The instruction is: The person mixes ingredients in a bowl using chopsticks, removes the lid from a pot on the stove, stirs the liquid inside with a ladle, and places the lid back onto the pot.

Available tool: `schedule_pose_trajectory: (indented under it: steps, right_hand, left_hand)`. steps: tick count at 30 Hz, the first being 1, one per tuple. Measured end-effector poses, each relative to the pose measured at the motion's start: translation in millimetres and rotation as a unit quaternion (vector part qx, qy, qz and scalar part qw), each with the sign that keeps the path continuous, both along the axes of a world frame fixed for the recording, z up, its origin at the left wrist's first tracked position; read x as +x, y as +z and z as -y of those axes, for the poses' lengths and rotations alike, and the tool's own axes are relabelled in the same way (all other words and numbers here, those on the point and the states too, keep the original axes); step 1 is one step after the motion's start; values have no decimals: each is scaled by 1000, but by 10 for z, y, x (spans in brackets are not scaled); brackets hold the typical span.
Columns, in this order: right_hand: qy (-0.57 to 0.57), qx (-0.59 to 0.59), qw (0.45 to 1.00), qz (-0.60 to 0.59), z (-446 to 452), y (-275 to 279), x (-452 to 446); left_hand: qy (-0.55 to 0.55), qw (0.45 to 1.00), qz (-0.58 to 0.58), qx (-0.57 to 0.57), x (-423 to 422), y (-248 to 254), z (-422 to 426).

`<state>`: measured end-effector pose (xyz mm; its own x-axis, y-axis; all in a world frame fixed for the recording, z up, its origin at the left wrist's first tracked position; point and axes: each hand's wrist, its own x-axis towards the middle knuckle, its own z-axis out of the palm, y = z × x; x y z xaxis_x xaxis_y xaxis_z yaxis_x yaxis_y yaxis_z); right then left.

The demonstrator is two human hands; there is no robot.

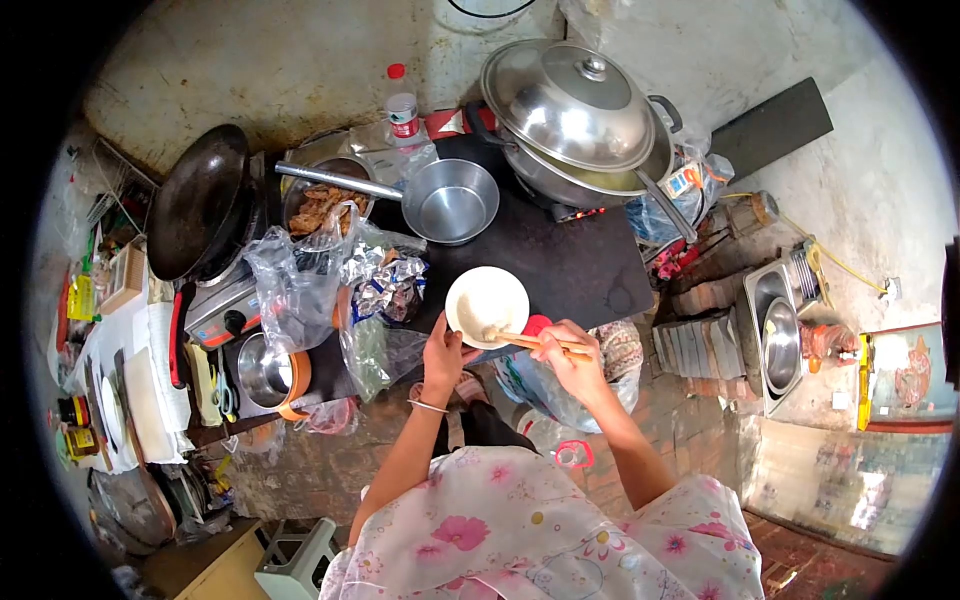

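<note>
My left hand [445,355] is closed on the rim of a white bowl [488,295] above the front edge of the dark table. Something pale lies in the bowl near its lower side. My right hand [570,355] grips wooden chopsticks [525,341], whose tips reach into the bowl. Behind the bowl stands a steel long-handled pan [450,203]. Crumpled foil and plastic packaging [388,285] lies to the left of the bowl. A small red object [537,324] shows just beside the bowl's right side.
A large lidded wok [575,115] stands at the back right, its handle pointing forward. At the left are a dark wok [200,205], a bowl of brown food [322,208] and a steel pot [268,370]. Bags [600,385] sit below the table's front edge.
</note>
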<state>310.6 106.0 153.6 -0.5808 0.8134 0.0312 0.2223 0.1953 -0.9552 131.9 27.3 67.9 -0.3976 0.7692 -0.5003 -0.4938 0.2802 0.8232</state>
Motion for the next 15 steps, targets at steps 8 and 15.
schedule_pose_trajectory:
  steps: [8, 15]
  right_hand:
    - [-2, 46, 999, -13, 31, -52, 0]
    - [-27, 33, 999, -29, 98, -113, -105]
  left_hand:
    - [-1, 1000, -18, 14, -7, -96, 16]
    - [-17, 999, -35, -11, -18, -165, 8]
